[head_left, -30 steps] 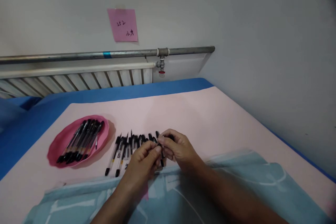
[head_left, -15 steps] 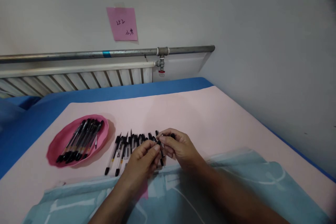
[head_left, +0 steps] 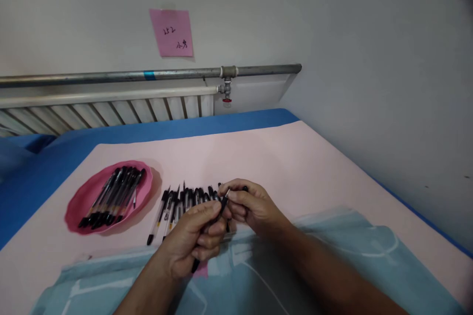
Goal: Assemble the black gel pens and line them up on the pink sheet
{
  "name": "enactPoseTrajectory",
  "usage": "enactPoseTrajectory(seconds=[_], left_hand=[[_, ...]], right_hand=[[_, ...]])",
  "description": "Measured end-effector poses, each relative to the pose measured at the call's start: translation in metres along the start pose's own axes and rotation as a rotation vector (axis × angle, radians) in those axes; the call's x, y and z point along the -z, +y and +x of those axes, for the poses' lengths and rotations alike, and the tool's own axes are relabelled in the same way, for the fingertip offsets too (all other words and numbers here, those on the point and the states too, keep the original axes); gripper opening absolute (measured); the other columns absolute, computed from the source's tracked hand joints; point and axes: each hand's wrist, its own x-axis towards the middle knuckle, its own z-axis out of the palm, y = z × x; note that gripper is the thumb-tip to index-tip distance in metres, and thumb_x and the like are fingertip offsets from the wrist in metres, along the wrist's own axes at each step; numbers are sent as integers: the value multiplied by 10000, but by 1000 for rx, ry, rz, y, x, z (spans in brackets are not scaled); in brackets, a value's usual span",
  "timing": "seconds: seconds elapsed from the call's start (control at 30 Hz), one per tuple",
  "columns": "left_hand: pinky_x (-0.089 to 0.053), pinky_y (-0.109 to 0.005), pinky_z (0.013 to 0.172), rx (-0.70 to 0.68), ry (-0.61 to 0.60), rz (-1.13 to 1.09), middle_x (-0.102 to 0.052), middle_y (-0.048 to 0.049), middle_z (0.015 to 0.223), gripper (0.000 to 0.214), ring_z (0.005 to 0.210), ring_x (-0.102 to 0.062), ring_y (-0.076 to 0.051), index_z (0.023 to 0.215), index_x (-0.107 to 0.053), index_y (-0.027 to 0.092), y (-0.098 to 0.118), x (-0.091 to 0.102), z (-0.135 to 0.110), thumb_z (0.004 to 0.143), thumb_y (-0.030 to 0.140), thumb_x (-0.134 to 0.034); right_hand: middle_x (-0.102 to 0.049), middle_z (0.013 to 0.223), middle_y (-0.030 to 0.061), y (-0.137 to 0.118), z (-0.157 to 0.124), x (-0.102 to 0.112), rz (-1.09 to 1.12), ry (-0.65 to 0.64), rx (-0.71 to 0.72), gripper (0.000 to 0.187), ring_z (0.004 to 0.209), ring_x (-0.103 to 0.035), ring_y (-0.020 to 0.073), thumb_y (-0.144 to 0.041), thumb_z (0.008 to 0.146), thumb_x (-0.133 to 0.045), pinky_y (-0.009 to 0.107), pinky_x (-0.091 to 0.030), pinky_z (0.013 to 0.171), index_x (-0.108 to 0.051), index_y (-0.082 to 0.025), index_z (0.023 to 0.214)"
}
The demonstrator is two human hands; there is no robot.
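Most of the near edge lies under a light-blue cloth. Over it, the left hand grips a black pen, thumb on top and the other fingers wrapped beneath. The pen slants, its black lower end nearer and to the left, its pale tip uppermost at the right hand. That hand's thumb and index are drawn together by the tip; I cannot tell whether they touch it. Its curled fingers seem to hold a black piece, whose end pokes out beyond the index finger.

For work this fine, I judge that the left grip should stay firm and close behind the tip, so the barrel cannot roll, while the right fingertips keep in line with the pen's slant. Pushing sideways could bend or smear the point.

Just beyond the hands, a row of pens lies on the pink sheet; low wrists risk knocking them. To the left, a pink plate carries a bundle of more pens. Farther off run a blue border, a white radiator, a metal pipe and, on the wall, 1 pink note.
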Motion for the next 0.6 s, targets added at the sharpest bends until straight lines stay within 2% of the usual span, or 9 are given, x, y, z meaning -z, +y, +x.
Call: enactPoseTrajectory(seconds=[0.1, 0.23, 0.4, 0.47, 0.6], left_hand=[[-69, -117, 299, -80, 67, 68, -356, 85, 514, 240, 349, -150, 9, 776, -517, 162, -3, -2, 1, 773, 398, -561], [-76, -123, 310, -135, 130, 158, -395, 86, 518, 248, 331, -176, 12, 755, -489, 173, -8, -4, 4, 756, 406, -578], [-61, -133, 313, -124, 137, 145, -404, 87, 516, 252, 331, -155, 12, 759, -492, 177, -9, -3, 5, 753, 414, -576], [-59, -131, 315, -140, 147, 136, -399, 88, 512, 257, 332, -157, 12, 735, -482, 177, -9, -3, 6, 748, 413, -583], [-66, -131, 316, -150, 149, 136, -411, 83, 521, 251, 334, -162, 12, 725, -490, 171, -9, -2, 6, 756, 405, -577]], right_hand=[[-426, 428, -70, 0, 1, -4, -14, 68, -29, 196, 407, -399, 63, -319, 723, -607, 183, -292, 410, -607, -159, 836], [-419, 409, -80, 1, 2, -6, -53, 204, -42, 194, 374, -363, 46, -321, 661, -673, 174, -273, 394, -561, -167, 694], [-442, 447, -64, 3, 3, -3, 23, 117, -109, 198, 422, -418, 63, -313, 688, -643, 174, -299, 404, -620, -162, 814], [-448, 456, -67, 3, 3, -4, 1, 149, -105, 218, 409, -403, 57, -328, 691, -644, 178, -307, 403, -622, -167, 836], [-414, 420, -79, 4, 4, -5, -23, 241, -47, 193, 386, -366, 43, -309, 656, -686, 176, -286, 403, -586, -157, 720]])
